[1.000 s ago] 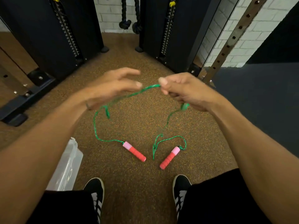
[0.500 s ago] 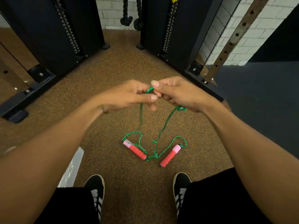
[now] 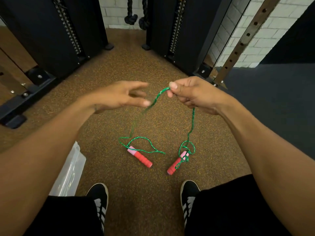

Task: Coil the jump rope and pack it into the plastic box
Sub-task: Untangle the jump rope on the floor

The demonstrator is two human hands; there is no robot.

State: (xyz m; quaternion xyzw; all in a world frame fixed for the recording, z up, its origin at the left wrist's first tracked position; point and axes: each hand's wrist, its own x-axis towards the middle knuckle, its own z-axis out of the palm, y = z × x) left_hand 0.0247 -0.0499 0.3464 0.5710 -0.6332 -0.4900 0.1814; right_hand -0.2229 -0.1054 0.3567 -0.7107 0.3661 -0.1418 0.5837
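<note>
A green jump rope (image 3: 192,123) hangs from my right hand (image 3: 194,94), which is pinched shut on its middle. Both strands drop to the brown floor, where they lie in loose loops. The two red handles with pink caps rest there: the left handle (image 3: 140,156) and the right handle (image 3: 177,162), which has rope tangled over it. My left hand (image 3: 122,96) hovers just left of the rope with fingers spread, holding nothing; one strand runs past its fingertips, blurred. The clear plastic box (image 3: 68,174) sits on the floor at lower left, partly hidden by my left arm.
Black weight-stack machines (image 3: 51,31) stand at left and centre back, with a steel frame base (image 3: 25,97) at left. A perforated upright (image 3: 243,40) leans at right. Dark mat flooring (image 3: 272,99) lies to the right. My two black shoes (image 3: 100,196) are below.
My left hand has let go of the rope and pulled away to the left, fingers spreading. The rope has dropped lower and its loops on the floor have shifted over the right handle.
</note>
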